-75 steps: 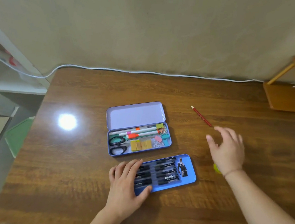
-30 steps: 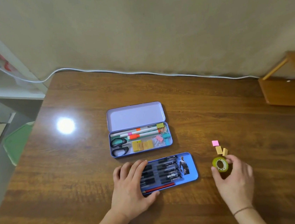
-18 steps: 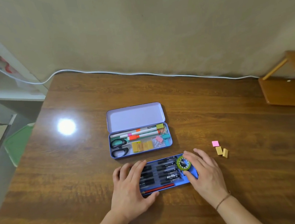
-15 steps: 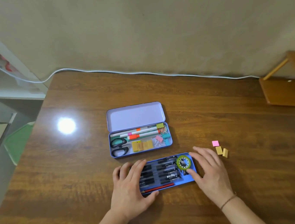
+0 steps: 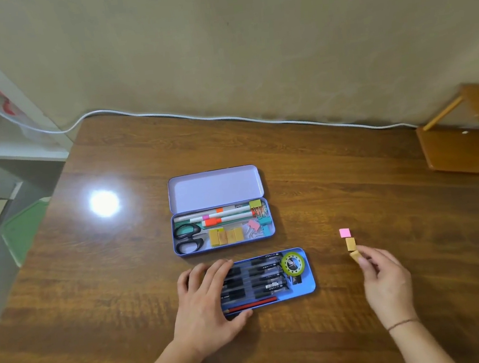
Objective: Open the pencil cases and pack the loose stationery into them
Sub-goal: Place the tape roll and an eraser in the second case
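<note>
An open purple tin case (image 5: 271, 231) holds markers, scissors (image 5: 187, 238), tan erasers and coloured clips. Nearer me lies a blue case (image 5: 310, 285) with black pens, a red pencil (image 5: 253, 304) and a green tape roll (image 5: 293, 263). My left hand (image 5: 209, 302) lies flat on the blue case's left end. To the right on the table sit a pink eraser (image 5: 344, 232) and a tan eraser (image 5: 350, 243). My right hand (image 5: 385, 279) pinches a second tan eraser (image 5: 355, 255) at its fingertips.
The wooden table (image 5: 124, 284) ends at the left, with a lamp glare on it. A white cable (image 5: 225, 117) runs along the wall at the back edge. A wooden piece (image 5: 464, 149) stands at the far right.
My right hand picked up the green tape roll, set it in the blue case, then moved right to the loose erasers. The red pencil now lies in the blue case. My left hand stayed put.
</note>
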